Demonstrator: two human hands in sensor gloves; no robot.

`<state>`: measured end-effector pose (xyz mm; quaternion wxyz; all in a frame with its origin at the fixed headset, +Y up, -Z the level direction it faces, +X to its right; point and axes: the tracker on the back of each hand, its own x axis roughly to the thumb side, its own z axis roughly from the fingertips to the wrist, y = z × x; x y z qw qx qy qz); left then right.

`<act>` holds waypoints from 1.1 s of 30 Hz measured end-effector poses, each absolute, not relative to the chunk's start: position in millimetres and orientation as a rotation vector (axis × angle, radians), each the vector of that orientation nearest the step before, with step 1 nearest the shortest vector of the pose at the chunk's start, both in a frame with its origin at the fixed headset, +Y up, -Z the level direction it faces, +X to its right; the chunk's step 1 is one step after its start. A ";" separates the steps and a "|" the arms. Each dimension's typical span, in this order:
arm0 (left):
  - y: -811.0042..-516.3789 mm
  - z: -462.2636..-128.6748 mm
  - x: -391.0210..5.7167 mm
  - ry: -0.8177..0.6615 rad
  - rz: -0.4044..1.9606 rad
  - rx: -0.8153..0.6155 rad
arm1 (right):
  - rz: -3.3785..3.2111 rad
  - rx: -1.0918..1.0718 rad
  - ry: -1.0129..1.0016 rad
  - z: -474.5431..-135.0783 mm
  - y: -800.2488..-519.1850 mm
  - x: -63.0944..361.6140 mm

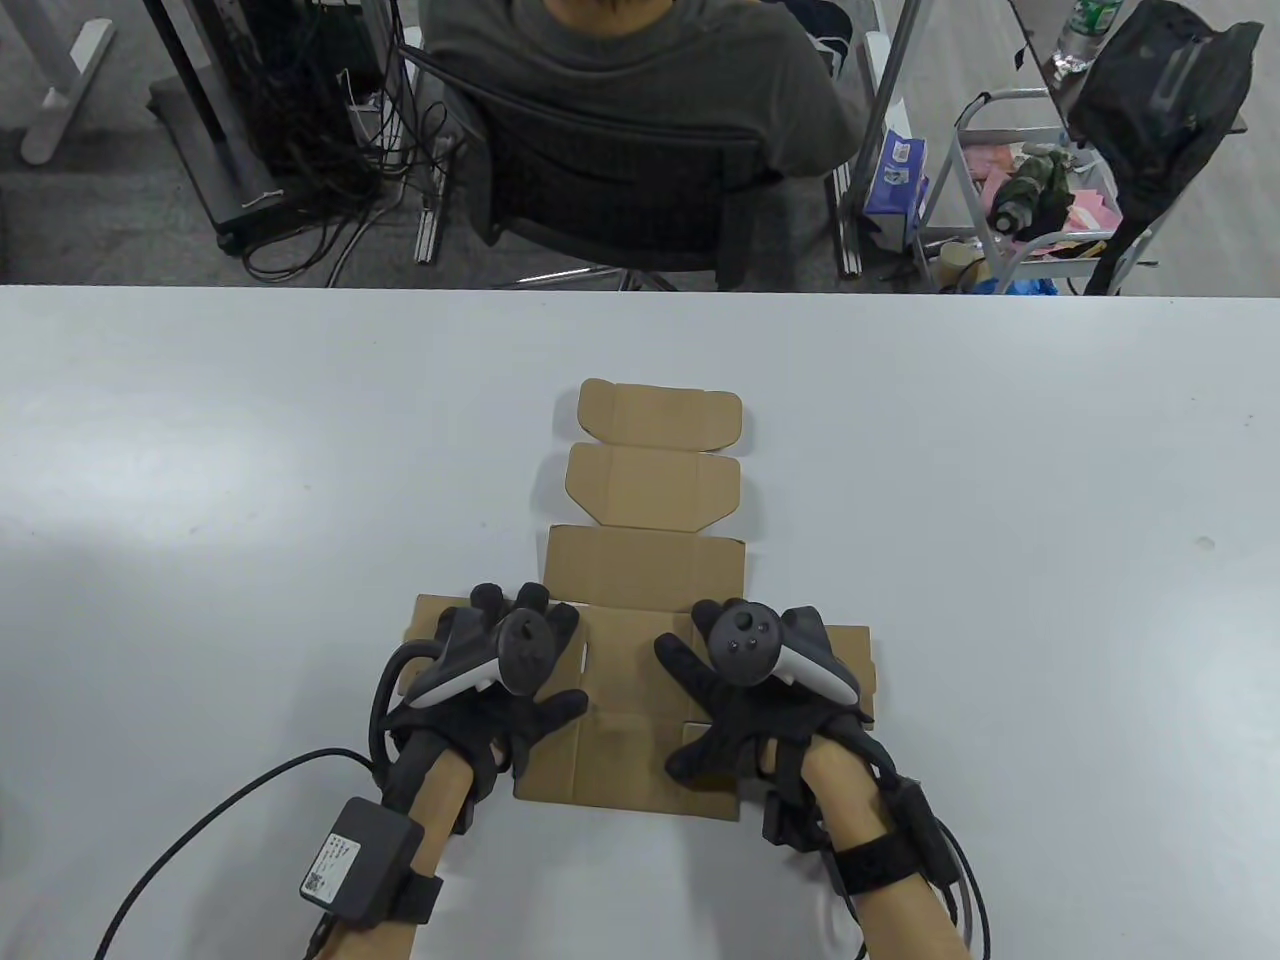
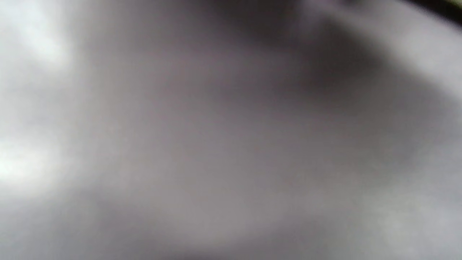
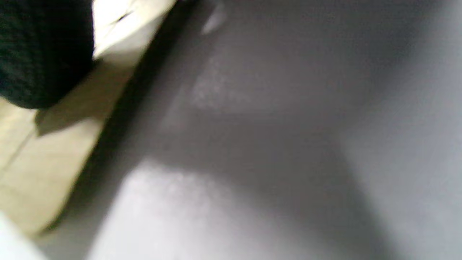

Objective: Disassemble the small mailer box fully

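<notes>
The brown cardboard mailer box [image 1: 640, 560] lies unfolded and flat on the white table [image 1: 200, 500], its panels stretching away from me. My left hand [image 1: 510, 660] rests flat on the box's left side panel with fingers spread. My right hand [image 1: 745, 680] rests flat on the right side panel, fingers spread. Neither hand grips anything. In the right wrist view a strip of the cardboard [image 3: 54, 151] and a dark gloved finger [image 3: 39, 54] show at the left. The left wrist view is only a grey blur.
A person in a grey shirt [image 1: 640, 90] sits on a black chair beyond the table's far edge. A cart with clutter [image 1: 1030, 190] stands at the back right. Cables [image 1: 200, 820] trail from my left wrist across the table.
</notes>
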<state>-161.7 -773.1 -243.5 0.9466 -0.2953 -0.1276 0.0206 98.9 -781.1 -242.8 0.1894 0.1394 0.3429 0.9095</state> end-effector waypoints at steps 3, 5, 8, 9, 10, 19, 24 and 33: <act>-773.0 -243.7 -162.2 -0.260 0.051 -0.603 | 2.572 0.396 0.947 -242.8 -780.2 97.9; -772.7 -243.4 -162.0 -0.258 0.047 -0.600 | 2.574 0.398 0.948 -242.9 -780.1 97.5; -772.5 -243.5 -161.9 -0.255 0.048 -0.598 | 2.573 0.400 0.961 -243.2 -779.9 97.0; -772.4 -243.7 -162.0 -0.253 0.053 -0.597 | 2.573 0.401 0.965 -243.3 -779.8 96.9; -772.6 -243.8 -162.1 -0.252 0.058 -0.596 | 2.569 0.402 0.969 -243.3 -779.8 97.0; -773.2 -244.0 -162.2 -0.251 0.072 -0.593 | 2.562 0.407 0.933 -244.7 -776.2 97.7; -770.6 -242.9 -161.7 -0.255 0.086 -0.569 | 2.599 0.427 0.898 -242.8 -771.9 95.4; -728.5 -214.4 -160.6 -0.347 0.196 -0.349 | 2.723 0.477 0.700 -225.0 -745.2 97.5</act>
